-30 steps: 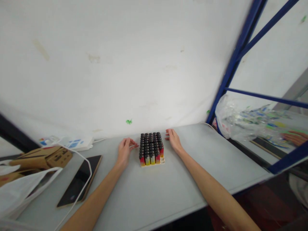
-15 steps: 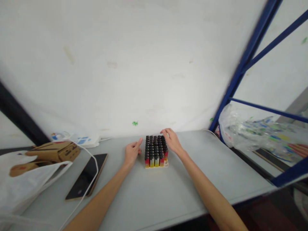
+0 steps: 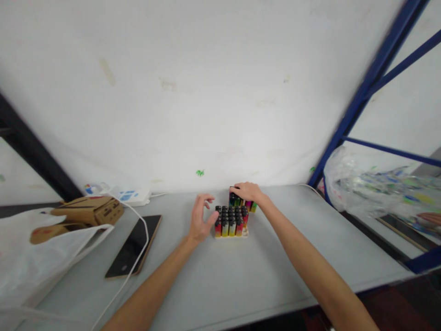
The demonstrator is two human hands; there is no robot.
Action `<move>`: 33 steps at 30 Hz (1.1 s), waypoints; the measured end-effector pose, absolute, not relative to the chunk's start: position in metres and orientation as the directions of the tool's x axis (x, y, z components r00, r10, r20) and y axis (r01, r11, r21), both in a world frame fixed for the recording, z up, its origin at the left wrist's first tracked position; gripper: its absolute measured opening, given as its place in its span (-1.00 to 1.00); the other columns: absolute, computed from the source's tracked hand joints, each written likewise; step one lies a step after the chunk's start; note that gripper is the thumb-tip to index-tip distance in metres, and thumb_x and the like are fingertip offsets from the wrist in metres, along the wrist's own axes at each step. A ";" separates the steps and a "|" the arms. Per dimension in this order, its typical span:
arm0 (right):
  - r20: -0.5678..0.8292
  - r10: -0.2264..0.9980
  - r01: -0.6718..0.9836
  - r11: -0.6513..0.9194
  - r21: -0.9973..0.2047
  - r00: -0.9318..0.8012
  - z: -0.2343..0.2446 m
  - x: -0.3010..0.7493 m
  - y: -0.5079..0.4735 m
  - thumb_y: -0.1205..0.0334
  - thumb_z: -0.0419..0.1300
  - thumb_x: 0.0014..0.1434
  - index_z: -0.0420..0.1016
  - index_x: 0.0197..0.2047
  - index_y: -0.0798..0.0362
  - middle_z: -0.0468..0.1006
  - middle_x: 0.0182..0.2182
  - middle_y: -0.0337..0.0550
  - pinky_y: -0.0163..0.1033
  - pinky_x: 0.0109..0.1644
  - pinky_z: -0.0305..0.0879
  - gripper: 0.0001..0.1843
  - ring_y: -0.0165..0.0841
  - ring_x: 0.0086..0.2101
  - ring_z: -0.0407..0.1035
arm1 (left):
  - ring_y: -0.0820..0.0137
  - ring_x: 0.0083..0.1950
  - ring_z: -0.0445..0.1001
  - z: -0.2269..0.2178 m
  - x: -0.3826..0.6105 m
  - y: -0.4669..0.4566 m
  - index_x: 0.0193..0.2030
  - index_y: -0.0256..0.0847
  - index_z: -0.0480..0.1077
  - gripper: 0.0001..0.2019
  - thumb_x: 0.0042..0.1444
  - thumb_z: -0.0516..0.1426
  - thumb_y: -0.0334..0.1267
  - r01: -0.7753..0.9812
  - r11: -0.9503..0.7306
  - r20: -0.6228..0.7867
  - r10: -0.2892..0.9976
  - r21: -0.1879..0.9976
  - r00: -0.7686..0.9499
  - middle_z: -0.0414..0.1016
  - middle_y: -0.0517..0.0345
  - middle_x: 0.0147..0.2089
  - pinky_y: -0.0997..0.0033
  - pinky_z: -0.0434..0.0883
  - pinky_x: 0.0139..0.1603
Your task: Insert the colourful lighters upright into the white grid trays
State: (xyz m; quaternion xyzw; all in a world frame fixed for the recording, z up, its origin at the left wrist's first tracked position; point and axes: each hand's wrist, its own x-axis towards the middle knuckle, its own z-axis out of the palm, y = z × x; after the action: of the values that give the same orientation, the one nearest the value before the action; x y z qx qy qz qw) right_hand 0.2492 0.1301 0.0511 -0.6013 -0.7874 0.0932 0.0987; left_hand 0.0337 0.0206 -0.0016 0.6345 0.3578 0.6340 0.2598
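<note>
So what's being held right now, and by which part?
The right hand appears to grip a cluster of multicoloured, black-topped plastic lighters around their tops; exact finger contact is hidden. The open left hand holds nothing.

The lighters [image 3: 232,223] look like smooth plastic, the carton [image 3: 89,209] like matt cardboard. The tabletop [image 3: 241,276] is smooth, the touchscreen device [image 3: 127,250] glossy.

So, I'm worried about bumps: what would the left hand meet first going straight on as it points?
Probably the wall; the left hand seems aimed past the lighters, on its right, though depth is unclear.
</note>
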 end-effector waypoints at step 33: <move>0.330 0.906 0.822 0.392 -0.412 -0.266 0.045 0.293 0.017 -0.45 0.19 0.20 0.48 0.28 -0.08 0.56 0.10 0.19 0.24 0.34 0.05 -0.21 0.18 0.15 0.39 | -0.05 0.57 0.04 0.007 0.010 0.032 0.39 -0.08 0.33 -0.55 0.42 0.03 -0.12 0.677 -0.672 0.832 0.531 0.300 0.158 0.07 -0.09 0.56 -0.21 0.03 0.55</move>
State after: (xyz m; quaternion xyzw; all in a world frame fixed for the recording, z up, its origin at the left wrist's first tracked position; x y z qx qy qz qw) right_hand 0.2934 0.0166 0.0454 -0.5456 -0.7917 0.0790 0.2631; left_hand 0.0104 0.0323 0.0066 0.7575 0.3989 0.5118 -0.0712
